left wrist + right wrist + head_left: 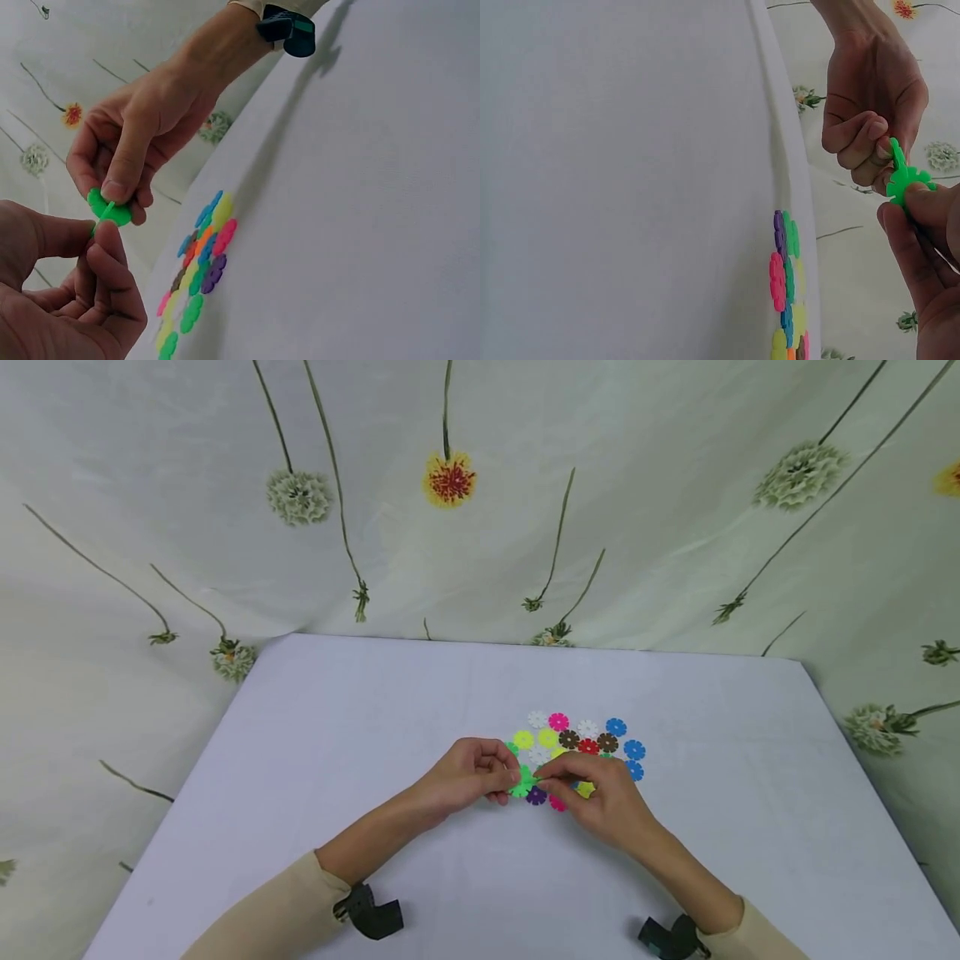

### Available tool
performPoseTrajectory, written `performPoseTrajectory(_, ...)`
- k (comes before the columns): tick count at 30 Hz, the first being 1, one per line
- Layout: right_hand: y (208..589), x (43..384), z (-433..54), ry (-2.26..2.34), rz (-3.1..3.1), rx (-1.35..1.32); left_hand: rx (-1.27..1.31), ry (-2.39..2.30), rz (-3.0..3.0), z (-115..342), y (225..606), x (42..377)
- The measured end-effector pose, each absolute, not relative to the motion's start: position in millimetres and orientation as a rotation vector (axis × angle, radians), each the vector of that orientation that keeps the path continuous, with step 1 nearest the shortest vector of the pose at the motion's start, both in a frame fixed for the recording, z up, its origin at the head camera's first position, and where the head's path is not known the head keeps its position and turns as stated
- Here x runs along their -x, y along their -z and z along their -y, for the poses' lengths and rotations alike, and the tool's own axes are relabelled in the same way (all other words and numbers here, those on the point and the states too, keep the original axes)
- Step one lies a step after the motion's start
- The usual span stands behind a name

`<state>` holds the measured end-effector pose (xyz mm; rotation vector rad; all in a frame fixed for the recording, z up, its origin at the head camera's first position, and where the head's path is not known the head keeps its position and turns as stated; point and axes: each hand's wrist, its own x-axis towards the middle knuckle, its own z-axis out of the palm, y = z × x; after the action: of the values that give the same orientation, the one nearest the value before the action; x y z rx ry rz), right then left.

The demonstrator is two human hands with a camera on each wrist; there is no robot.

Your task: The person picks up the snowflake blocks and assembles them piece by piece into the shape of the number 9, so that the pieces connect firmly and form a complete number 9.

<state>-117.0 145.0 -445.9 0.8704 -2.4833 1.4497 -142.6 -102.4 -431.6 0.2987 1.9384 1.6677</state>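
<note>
Over the near edge of a group of flower-shaped plastic discs, my left hand (476, 768) pinches a green notched disc (522, 783) between thumb and fingertips. Facing it, my right hand (603, 797) pinches a second green disc (910, 182) by its rim. The two green discs meet at about a right angle, edge to edge at their notches; fingertips partly cover both. In the left wrist view, the fingertips of both hands nearly touch around the discs, which are held above the table.
Loose discs in blue, brown, red, pink, yellow, white and purple (536, 796) lie flat on the white table (375, 718), partly hidden by the hands. A flower-printed cloth (637, 527) hangs behind the table. Black cameras (375, 917) sit at both wrists.
</note>
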Motion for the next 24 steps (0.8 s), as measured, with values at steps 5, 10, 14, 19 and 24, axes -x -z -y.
performPoseTrajectory(5, 446.1, 115.9, -145.0, -1.390, 2.426, -0.928, -0.372, -1.690, -1.967, 104.7, 430.3, 141.3)
performPoseTrajectory(10, 447.9, 116.4, -144.4, -1.378, 2.327, -0.967, -0.555, -1.677, -2.109, 102.9, 426.0, 137.5)
performPoseTrajectory(14, 448.4, 114.5, -144.8, -1.374, 2.330, -0.932, -0.652, -1.624, -2.272, 100.8, 426.9, 134.1)
performPoseTrajectory(19, 447.4, 115.2, -153.2, -1.322, 2.440, -0.832, -0.740, -1.562, -2.514, 102.8, 429.9, 131.7)
performPoseTrajectory(24, 448.3, 117.8, -167.1, -1.150, 2.707, -0.734, -0.770, -1.527, -2.642, 106.3, 430.4, 129.4)
